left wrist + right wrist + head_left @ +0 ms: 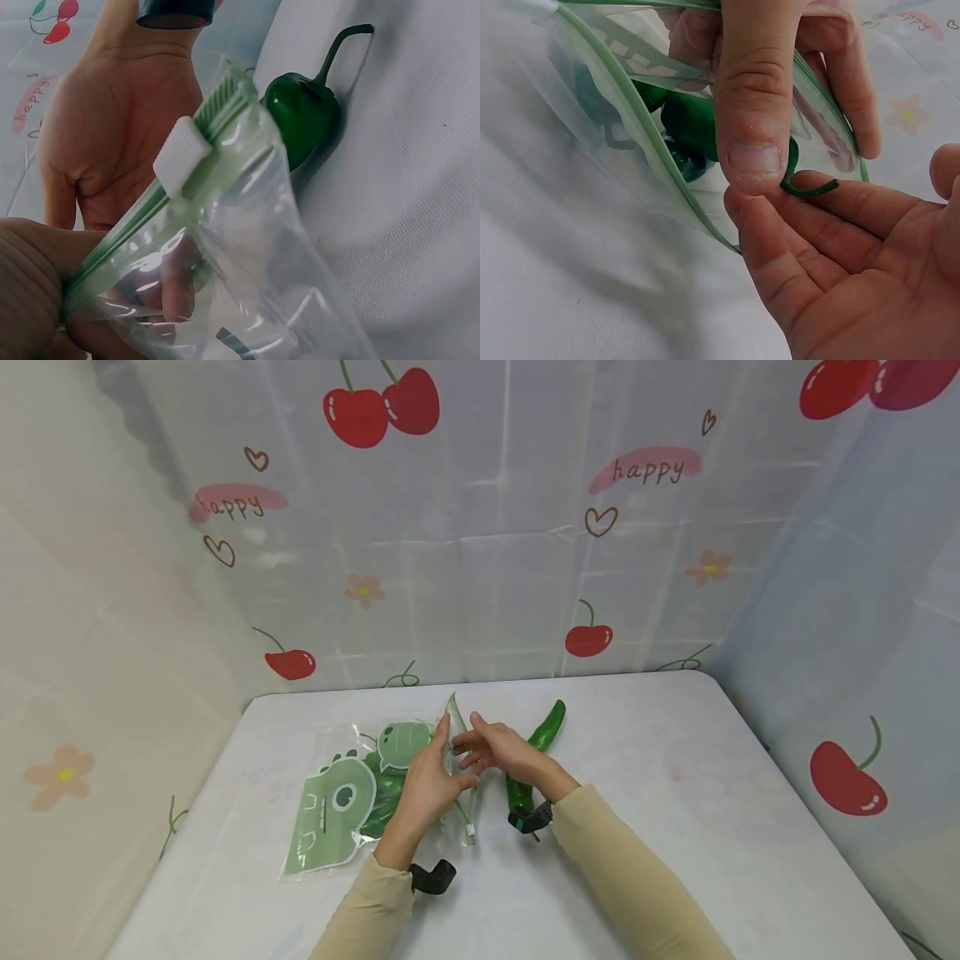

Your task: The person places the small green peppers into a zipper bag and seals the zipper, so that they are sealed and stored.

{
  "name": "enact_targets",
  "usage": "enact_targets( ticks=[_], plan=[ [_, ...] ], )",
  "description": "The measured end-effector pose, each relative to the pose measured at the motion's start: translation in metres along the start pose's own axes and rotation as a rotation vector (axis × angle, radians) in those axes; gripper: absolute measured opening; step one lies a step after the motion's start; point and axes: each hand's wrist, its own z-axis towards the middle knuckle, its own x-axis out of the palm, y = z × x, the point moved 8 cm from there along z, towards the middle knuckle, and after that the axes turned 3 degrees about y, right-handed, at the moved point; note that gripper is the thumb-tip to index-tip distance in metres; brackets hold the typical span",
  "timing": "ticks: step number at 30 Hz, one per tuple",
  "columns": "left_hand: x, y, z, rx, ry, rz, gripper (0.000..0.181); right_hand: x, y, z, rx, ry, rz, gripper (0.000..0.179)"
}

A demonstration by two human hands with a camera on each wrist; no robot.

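A clear zip bag (330, 827) with a green cartoon print lies on the table, several green peppers (386, 797) inside. My left hand (429, 785) holds the bag at its mouth, thumb (754, 120) over the near side and fingers behind the film. At that mouth, my right hand (498, 750) has its fingers loosely extended, fingertips close to the left thumb and a curved pepper stem (810, 189). Nothing shows in the right hand's grip. A white slider (182, 157) sits on the bag's green zip strip. One long green pepper (551, 727) lies beneath the right wrist, partly hidden.
The white table (675, 827) extends to both sides and toward me. A cherry-printed curtain (480, 610) hangs behind its back edge, with more sheeting left and right. A black wrist camera (433, 878) sticks out from the left cuff, another (531, 818) from the right.
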Motion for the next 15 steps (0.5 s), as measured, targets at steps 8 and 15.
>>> enact_targets(
  ticks=[8,15],
  plan=[
    [-0.0019,-0.0006,-0.0008,0.016,0.003,-0.015,0.111,0.0076,-0.0018,0.0034,0.056,0.008,0.021,0.077],
    [-0.0027,0.003,-0.0003,-0.02,0.016,-0.018,0.112,0.0055,-0.0005,0.0021,0.05,0.014,0.019,0.076]
  ],
)
